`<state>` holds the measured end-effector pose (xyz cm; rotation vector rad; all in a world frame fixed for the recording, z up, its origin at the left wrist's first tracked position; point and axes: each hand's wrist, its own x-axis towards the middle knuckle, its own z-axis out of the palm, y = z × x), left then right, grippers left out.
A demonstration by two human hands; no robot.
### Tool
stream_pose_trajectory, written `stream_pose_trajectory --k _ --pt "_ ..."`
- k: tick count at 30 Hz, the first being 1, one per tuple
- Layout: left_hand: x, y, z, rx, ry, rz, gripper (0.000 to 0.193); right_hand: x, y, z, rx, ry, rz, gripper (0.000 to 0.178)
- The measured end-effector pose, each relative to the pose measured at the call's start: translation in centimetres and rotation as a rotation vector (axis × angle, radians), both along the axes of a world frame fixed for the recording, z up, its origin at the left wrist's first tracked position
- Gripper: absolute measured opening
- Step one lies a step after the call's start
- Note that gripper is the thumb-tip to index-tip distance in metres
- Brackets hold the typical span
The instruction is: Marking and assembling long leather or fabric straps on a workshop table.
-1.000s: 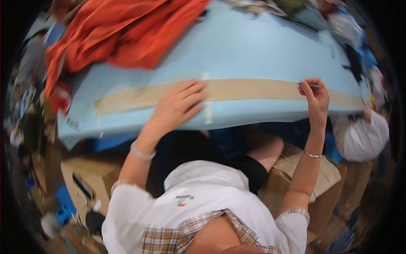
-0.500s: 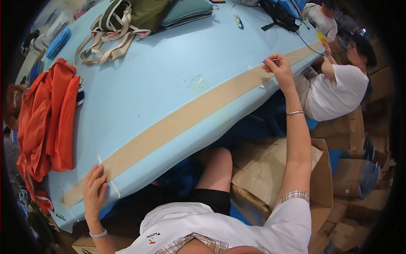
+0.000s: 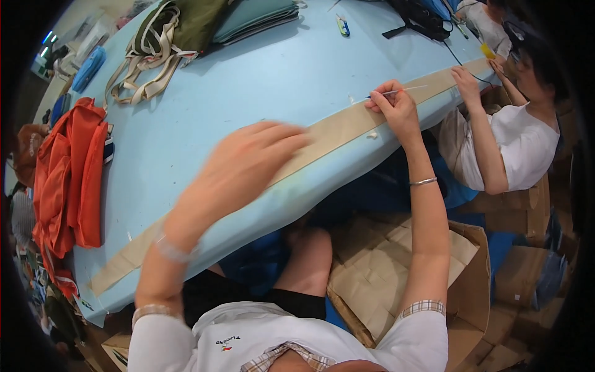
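Observation:
A long beige strip (image 3: 344, 126) lies flat along the near edge of the pale blue covered table (image 3: 180, 158). My right hand (image 3: 396, 115) is above the strip's right half, its fingers pinched on a thin pen (image 3: 409, 90); the kind is hard to confirm at this size. My left hand (image 3: 251, 161) hovers over the strip's middle, blurred by motion, its fingers stretched toward the right with nothing seen in them. It hides part of the strip. Just below my right hand, a small white bit (image 3: 372, 135) sits near the table edge.
Orange-red fabric (image 3: 71, 180) is heaped at the left end. Farther back are an olive bag with cream straps (image 3: 152, 80), folded teal fabric (image 3: 257, 20), small snips (image 3: 343, 26) and a black bag (image 3: 415, 18). A co-worker (image 3: 520, 149) sits at right. An open cardboard box (image 3: 468, 297) stands beside my legs.
My left hand has lifted off the strip's left end and swung right, over its middle. My right hand, still holding the pen, has shifted slightly left and down. The co-worker's arm has risen.

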<state>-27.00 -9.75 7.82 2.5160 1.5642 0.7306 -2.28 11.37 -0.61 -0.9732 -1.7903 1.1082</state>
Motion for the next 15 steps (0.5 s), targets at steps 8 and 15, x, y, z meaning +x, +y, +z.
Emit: stream_pose_trajectory --k 8,15 --pt "6.3 9.4 -6.4 0.02 0.027 -0.007 0.03 -0.7 -0.7 0.6 -0.005 0.007 0.016 0.012" --pt "6.0 9.4 -7.7 0.095 -0.05 -0.019 0.028 -0.3 -0.8 1.5 0.074 -0.105 0.011 0.013"
